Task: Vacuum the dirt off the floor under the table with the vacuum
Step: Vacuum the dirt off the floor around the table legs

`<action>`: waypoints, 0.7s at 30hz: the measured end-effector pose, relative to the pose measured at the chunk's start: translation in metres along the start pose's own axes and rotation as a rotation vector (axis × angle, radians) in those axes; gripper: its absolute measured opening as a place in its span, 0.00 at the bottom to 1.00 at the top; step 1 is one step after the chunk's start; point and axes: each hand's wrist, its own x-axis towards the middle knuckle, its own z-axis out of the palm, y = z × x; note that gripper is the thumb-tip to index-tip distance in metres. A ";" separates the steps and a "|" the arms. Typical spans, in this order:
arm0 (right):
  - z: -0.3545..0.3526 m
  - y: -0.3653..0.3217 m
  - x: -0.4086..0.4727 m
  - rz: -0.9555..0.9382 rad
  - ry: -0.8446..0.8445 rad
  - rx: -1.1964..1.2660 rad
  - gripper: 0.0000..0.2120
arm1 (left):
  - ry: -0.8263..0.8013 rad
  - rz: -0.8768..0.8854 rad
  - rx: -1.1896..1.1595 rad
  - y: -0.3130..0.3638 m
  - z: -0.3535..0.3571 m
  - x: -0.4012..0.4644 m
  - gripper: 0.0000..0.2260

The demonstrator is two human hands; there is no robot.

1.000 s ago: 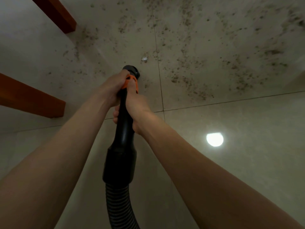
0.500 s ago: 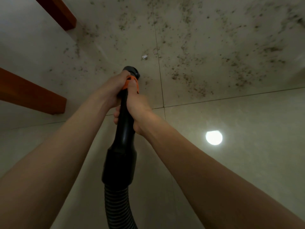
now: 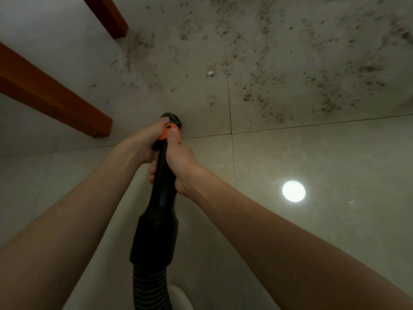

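Around the black vacuum (image 3: 161, 189) wand both hands curl their fingers (image 3: 151, 170): left hand (image 3: 143, 144) up by the orange collar, right hand (image 3: 178, 162) just behind. Its nozzle sits near the floor (image 3: 312, 166), short of the dirt (image 3: 263, 99). Judging by the thick specks beyond, most remains.

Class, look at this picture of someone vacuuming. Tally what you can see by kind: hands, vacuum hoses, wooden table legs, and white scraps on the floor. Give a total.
Hands: 2, left and right, both gripping the hose
Vacuum hose: 1
Wooden table legs: 2
White scrap: 1
Total: 6
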 end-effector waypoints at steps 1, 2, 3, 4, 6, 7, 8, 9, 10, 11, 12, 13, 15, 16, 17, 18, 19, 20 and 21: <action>0.000 0.005 -0.003 0.005 0.007 -0.001 0.28 | -0.019 -0.026 0.005 -0.004 -0.001 -0.004 0.18; -0.001 0.011 -0.006 0.011 0.014 -0.005 0.29 | -0.031 -0.042 0.008 -0.008 -0.002 -0.007 0.17; -0.002 0.016 -0.008 0.013 0.021 -0.007 0.30 | -0.040 -0.047 0.010 -0.012 -0.003 -0.009 0.17; -0.003 0.022 -0.011 0.010 0.026 -0.006 0.31 | -0.049 -0.046 0.014 -0.016 -0.003 -0.011 0.16; -0.005 0.031 -0.017 0.001 0.031 0.001 0.31 | -0.066 -0.037 0.034 -0.022 -0.003 -0.015 0.15; -0.005 0.033 -0.020 0.000 0.033 0.005 0.30 | -0.066 -0.035 0.046 -0.024 -0.004 -0.016 0.15; -0.005 0.035 -0.023 -0.003 0.034 0.010 0.30 | -0.062 -0.036 0.057 -0.025 -0.004 -0.018 0.15; -0.005 0.035 -0.025 -0.005 0.036 0.015 0.30 | -0.059 -0.038 0.068 -0.026 -0.004 -0.019 0.15; -0.005 0.035 -0.026 -0.007 0.043 0.020 0.30 | -0.060 -0.042 0.079 -0.026 -0.003 -0.019 0.15; -0.005 0.034 -0.027 -0.010 0.051 0.022 0.30 | -0.065 -0.046 0.092 -0.025 -0.002 -0.020 0.16; -0.006 0.034 -0.029 -0.014 0.061 0.022 0.30 | -0.073 -0.050 0.100 -0.025 -0.001 -0.020 0.16; -0.007 0.033 -0.029 -0.021 0.070 0.025 0.31 | -0.084 -0.053 0.105 -0.024 0.001 -0.020 0.16; -0.011 0.032 -0.030 -0.040 0.092 0.041 0.31 | -0.109 -0.054 0.103 -0.023 0.007 -0.018 0.17; -0.013 0.032 -0.031 -0.049 0.102 0.051 0.31 | -0.125 -0.051 0.100 -0.022 0.011 -0.018 0.17; -0.016 0.031 -0.032 -0.057 0.113 0.060 0.30 | -0.139 -0.044 0.098 -0.021 0.015 -0.018 0.17; -0.019 0.030 -0.033 -0.066 0.125 0.066 0.30 | -0.151 -0.035 0.099 -0.020 0.019 -0.018 0.17; -0.022 0.029 -0.034 -0.076 0.139 0.069 0.30 | -0.161 -0.027 0.107 -0.019 0.024 -0.019 0.16; -0.024 0.027 -0.035 -0.085 0.155 0.072 0.31 | -0.172 -0.020 0.119 -0.018 0.029 -0.019 0.16; -0.027 0.025 -0.036 -0.093 0.171 0.076 0.31 | -0.185 -0.015 0.129 -0.016 0.033 -0.020 0.16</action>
